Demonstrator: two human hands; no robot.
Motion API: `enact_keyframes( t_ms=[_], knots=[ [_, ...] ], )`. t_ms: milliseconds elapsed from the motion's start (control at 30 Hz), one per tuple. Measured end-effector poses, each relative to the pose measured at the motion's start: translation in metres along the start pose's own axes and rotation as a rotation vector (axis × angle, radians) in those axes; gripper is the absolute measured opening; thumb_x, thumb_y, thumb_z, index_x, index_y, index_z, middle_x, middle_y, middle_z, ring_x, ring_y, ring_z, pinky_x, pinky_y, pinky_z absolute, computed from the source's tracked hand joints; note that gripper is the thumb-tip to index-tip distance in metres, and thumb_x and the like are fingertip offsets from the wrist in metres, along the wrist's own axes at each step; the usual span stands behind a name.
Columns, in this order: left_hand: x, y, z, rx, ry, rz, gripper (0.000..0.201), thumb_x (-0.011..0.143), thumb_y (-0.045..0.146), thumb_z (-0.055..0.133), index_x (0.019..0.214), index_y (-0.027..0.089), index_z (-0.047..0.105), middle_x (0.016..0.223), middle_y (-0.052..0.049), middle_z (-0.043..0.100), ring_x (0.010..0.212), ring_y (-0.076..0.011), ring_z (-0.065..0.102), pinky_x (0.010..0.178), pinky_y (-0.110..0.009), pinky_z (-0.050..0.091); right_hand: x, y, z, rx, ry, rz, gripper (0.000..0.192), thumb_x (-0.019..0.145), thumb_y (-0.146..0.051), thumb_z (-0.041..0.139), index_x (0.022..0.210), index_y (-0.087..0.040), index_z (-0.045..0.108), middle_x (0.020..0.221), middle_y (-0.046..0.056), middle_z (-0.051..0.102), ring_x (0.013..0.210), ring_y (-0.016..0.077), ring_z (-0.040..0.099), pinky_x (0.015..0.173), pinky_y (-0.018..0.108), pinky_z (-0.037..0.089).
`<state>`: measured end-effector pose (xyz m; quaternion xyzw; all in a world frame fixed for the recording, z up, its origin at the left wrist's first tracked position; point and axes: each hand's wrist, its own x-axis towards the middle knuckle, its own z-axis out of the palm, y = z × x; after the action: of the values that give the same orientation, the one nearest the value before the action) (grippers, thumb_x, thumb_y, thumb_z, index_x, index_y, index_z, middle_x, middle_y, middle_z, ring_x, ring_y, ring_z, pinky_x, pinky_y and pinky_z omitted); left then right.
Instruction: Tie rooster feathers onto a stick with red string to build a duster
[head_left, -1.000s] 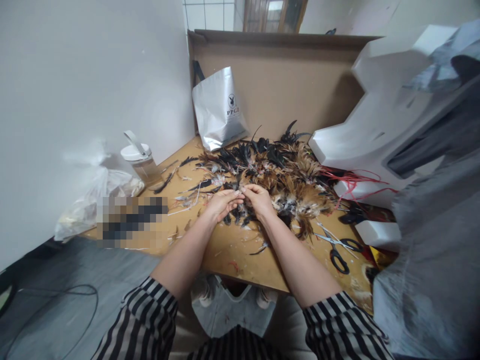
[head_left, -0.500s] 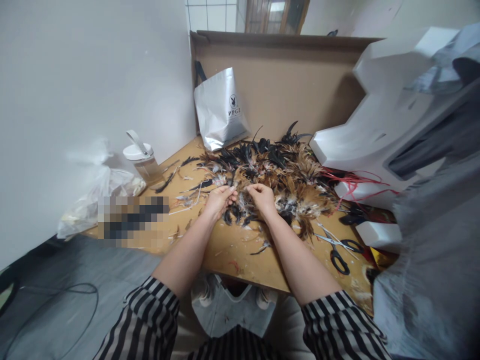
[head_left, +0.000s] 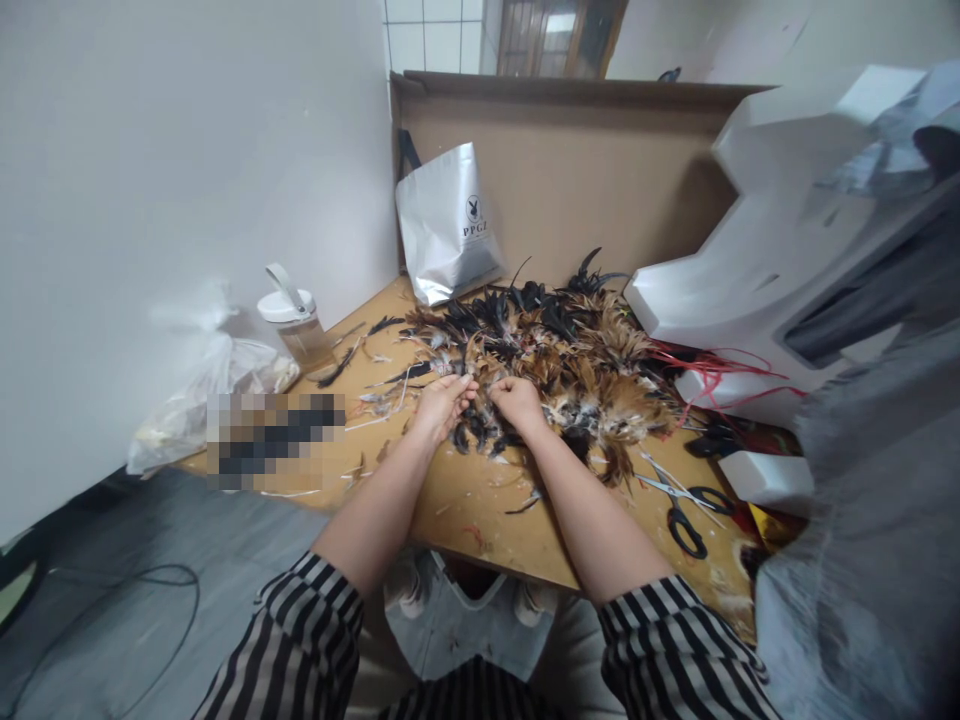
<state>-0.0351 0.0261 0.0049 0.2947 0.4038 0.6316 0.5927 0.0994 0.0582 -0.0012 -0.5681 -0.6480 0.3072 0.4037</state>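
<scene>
You are holding your left hand (head_left: 442, 405) and right hand (head_left: 519, 403) slightly apart above the front left of the feather pile (head_left: 585, 370), which is lying across the middle of the table (head_left: 450, 510) and reaching toward its back edge. The fingers of both hands are bending inward, thumbs near forefingers; whether they are gripping a feather or thread, you cannot tell from here. The feathers are looking very light and soft, probably springy along the shafts, easily crushed and prone to drifting; pinching near the quill ends should suit them best. Scissors (head_left: 677, 491) are lying near the table's right edge.
</scene>
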Motion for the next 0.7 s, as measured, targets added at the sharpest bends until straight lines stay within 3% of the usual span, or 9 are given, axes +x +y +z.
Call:
enact_keyframes(
  t_ms=[133,267,467,700],
  knots=[
    [0.001,-0.001,-0.001,-0.02,-0.027,-0.015,0.009,0.069,0.016,0.066,0.069,0.008,0.062,0.065,-0.004,0.064,0.049,-0.0024,0.053,0.044,-0.01,0.04,-0.002,-0.005,-0.009,0.476,-0.045,0.148,0.023,0.057,-0.037,0.062,0.062,-0.015,0.059,0.052,-0.001,0.056,0.04,0.0071,0.039,0.039,0.02,0.027],
    [0.0,-0.003,-0.002,0.012,-0.077,-0.041,0.01,0.069,0.017,0.067,0.073,0.009,0.062,0.069,-0.006,0.066,0.052,-0.0046,0.057,0.045,-0.011,0.041,-0.009,-0.015,-0.019,0.728,-0.121,0.17,0.027,0.053,-0.038,0.068,0.065,-0.016,0.058,0.06,0.0,0.059,0.041,0.0048,0.037,0.037,0.018,0.024],
    [-0.004,-0.005,-0.001,0.027,-0.192,-0.083,0.014,0.07,0.019,0.067,0.078,0.008,0.062,0.077,-0.009,0.068,0.058,-0.0074,0.061,0.047,-0.012,0.043,-0.015,-0.022,-0.011,0.779,-0.09,0.109,0.028,0.054,-0.04,0.07,0.065,-0.017,0.057,0.043,-0.007,0.042,0.038,0.0048,0.03,0.038,0.019,0.021],
    [-0.004,-0.004,0.001,-0.006,-0.218,-0.106,0.01,0.07,0.015,0.066,0.075,0.008,0.062,0.07,-0.007,0.067,0.054,-0.0053,0.059,0.046,-0.011,0.042,-0.016,-0.022,-0.002,0.635,0.006,0.047,0.027,0.058,-0.042,0.065,0.067,-0.018,0.057,0.05,-0.004,0.05,0.048,0.009,0.043,0.045,0.021,0.032]
  ],
)
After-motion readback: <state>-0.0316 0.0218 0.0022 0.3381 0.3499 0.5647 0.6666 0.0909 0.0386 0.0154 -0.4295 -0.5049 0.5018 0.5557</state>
